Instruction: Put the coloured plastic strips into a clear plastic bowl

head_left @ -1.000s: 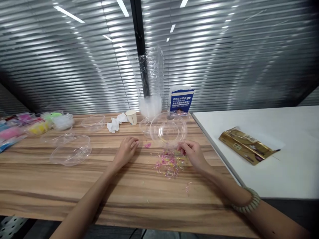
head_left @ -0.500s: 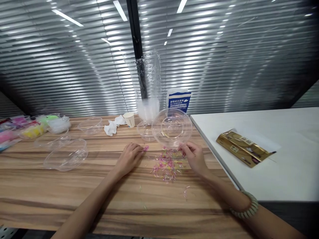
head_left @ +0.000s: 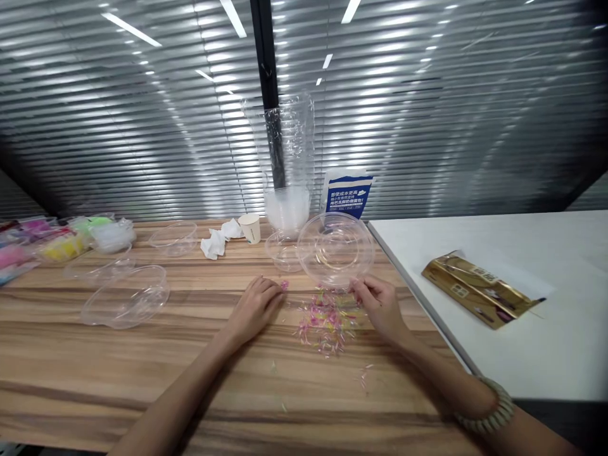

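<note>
A clear plastic bowl (head_left: 335,249) is tilted up with its inside facing me. My right hand (head_left: 379,305) pinches it at the lower rim between thumb and fingers. Just below the bowl, a loose pile of thin pink, yellow and clear plastic bits (head_left: 327,322) lies on the wooden table. On the left of the pile, my left hand (head_left: 255,307) rests low over the table with fingers together. A small clump of pink bits (head_left: 284,285) shows at its fingertips. A few stray bits (head_left: 364,378) lie nearer to me.
Clear bowls (head_left: 126,297) and bags of coloured material (head_left: 66,246) sit at the left. Crumpled tissue (head_left: 213,244), a paper cup (head_left: 250,228), stacked bowls in plastic wrap (head_left: 287,209) and a blue packet (head_left: 349,195) line the back. A gold wrapper (head_left: 482,288) lies on the white table (head_left: 560,354).
The whole view has shifted slightly, so things appear a little further right. My right hand sits slightly further right along the bowl's rim; my left hand keeps about the same place.
</note>
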Motion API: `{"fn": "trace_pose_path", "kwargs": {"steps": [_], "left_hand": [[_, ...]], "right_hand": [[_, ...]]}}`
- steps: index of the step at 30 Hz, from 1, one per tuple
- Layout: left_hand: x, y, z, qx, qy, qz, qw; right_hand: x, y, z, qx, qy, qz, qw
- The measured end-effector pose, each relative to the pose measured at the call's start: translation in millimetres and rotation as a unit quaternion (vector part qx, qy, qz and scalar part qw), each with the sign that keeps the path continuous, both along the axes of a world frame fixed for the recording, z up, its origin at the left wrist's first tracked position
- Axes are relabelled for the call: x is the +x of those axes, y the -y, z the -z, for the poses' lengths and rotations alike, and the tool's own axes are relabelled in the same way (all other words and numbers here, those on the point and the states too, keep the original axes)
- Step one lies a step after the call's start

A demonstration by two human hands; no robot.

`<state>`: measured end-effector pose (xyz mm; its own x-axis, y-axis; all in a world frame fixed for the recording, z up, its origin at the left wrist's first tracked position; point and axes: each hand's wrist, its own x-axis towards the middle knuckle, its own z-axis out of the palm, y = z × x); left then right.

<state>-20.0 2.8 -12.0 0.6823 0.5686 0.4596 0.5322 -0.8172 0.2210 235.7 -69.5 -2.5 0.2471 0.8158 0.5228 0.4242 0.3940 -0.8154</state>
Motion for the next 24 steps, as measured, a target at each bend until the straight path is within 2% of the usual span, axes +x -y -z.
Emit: {"fn": "trace_pose_path", "kwargs": {"steps": [5, 15, 24], "left_hand": [[5, 4, 1.8, -0.001, -0.02, 0.029, 0.999], [0, 8, -12.6, 0.02, -0.051, 0.05, 0.997], [1, 12, -4.6, 0.009, -0.085, 0.068, 0.994]], "right_hand": [[3, 1, 2.6, -0.007, 0.015, 0.012, 1.0], [-1, 5, -4.8, 0.037, 0.065, -0.005, 0.997], [4, 2, -0.9, 0.033, 0.043, 0.021, 0.998]]}}
